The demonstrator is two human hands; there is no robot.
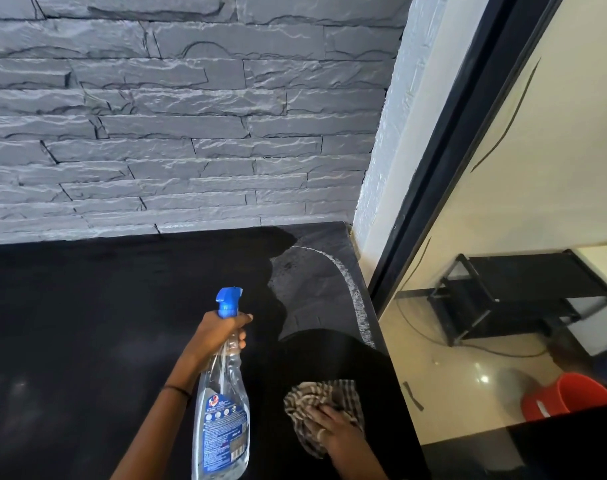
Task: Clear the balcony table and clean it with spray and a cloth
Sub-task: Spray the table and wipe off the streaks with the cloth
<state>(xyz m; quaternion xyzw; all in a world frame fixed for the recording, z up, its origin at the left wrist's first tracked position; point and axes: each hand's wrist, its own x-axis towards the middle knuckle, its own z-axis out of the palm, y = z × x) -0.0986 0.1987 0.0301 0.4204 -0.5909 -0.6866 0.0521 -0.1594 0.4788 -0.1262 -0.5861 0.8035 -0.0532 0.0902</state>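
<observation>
The black table top (87, 323) fills the lower left of the head view. My left hand (219, 332) grips the neck of a clear spray bottle (222, 420) with a blue trigger head, held above the table with its nozzle pointing away from me. My right hand (336, 431) presses a brown-and-cream checked cloth (312, 396) onto the table near its right edge. A grey wet or streaked patch (316, 282) with a pale curved line lies on the far right corner of the table.
A grey stone-clad wall (174, 133) runs along the table's far edge. A black door frame (451, 161) stands at the right. Beyond it are a black metal rack (509, 296) and an orange bucket (565, 400) on a glossy floor.
</observation>
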